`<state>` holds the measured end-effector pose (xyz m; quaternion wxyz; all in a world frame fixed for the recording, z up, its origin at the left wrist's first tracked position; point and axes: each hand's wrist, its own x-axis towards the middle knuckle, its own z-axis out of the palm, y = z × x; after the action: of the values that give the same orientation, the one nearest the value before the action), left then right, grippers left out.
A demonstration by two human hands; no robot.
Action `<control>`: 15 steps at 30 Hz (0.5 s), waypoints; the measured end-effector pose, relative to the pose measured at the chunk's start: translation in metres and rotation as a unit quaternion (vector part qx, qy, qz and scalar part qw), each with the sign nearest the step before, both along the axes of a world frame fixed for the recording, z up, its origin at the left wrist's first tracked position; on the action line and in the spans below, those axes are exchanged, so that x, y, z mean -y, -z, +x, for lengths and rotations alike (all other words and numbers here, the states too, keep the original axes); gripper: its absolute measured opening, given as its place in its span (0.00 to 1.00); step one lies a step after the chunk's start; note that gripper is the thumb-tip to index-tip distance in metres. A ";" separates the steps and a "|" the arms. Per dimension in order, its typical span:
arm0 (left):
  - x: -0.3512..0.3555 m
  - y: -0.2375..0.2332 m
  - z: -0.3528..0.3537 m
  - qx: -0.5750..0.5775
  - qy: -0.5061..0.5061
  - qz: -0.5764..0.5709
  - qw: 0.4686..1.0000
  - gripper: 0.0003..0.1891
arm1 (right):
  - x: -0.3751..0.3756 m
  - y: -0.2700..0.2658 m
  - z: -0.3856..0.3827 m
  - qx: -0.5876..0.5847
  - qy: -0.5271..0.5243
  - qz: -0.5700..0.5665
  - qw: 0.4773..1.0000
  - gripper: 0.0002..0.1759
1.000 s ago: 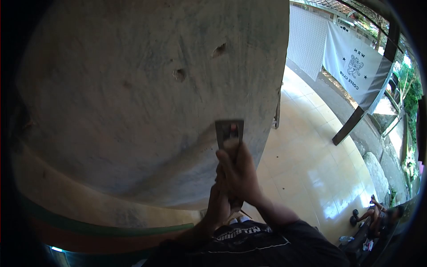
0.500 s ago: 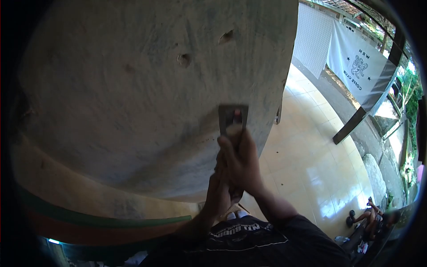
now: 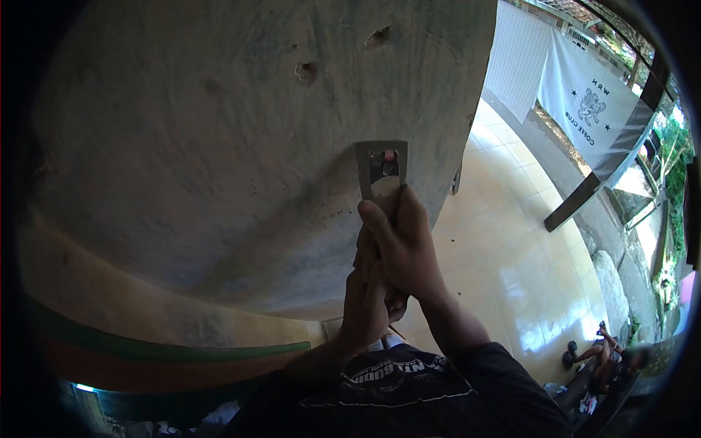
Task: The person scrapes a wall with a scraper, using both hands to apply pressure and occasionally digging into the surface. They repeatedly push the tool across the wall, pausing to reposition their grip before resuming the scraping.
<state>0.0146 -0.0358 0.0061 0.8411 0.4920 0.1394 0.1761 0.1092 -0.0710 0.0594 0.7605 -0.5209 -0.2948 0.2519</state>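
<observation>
A metal scraper (image 3: 366, 184) with a broad flat blade and a sticker points up against the rough grey wall (image 3: 219, 124). My right hand (image 3: 400, 244) is wrapped around it just below the blade, the thumb lying along its face. Lower down, my left hand (image 3: 365, 303) is closed around the lower end, touching the right hand. The fingers hide most of the handle. Above the blade, two chipped holes (image 3: 305, 72) show in the wall, and small crumbs cling to the surface beside it.
Right of the wall edge lies a shiny tiled floor (image 3: 482, 255). A white banner (image 3: 584, 109) hangs by a dark post (image 3: 573, 204). Another person (image 3: 602, 358) sits at the lower right. A green-edged curved ledge (image 3: 182, 354) runs along the lower left.
Both hands and the scraper have moved up the wall, nearer the chipped holes. The view has shifted slightly. The grip looks the same.
</observation>
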 end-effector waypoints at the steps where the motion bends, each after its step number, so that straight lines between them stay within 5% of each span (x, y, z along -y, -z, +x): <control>1: 0.001 -0.004 0.001 0.002 0.008 0.001 1.000 0.21 | 0.000 0.005 -0.001 0.001 0.002 0.000 1.000 0.09; 15: -0.008 0.013 0.010 0.044 0.002 0.067 0.997 0.17 | -0.007 0.019 0.008 0.054 0.034 0.033 0.997 0.10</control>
<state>0.0251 -0.0273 -0.0068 0.8117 0.5396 0.0893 0.2052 0.1170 -0.0643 0.0406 0.7685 -0.5178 -0.3258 0.1875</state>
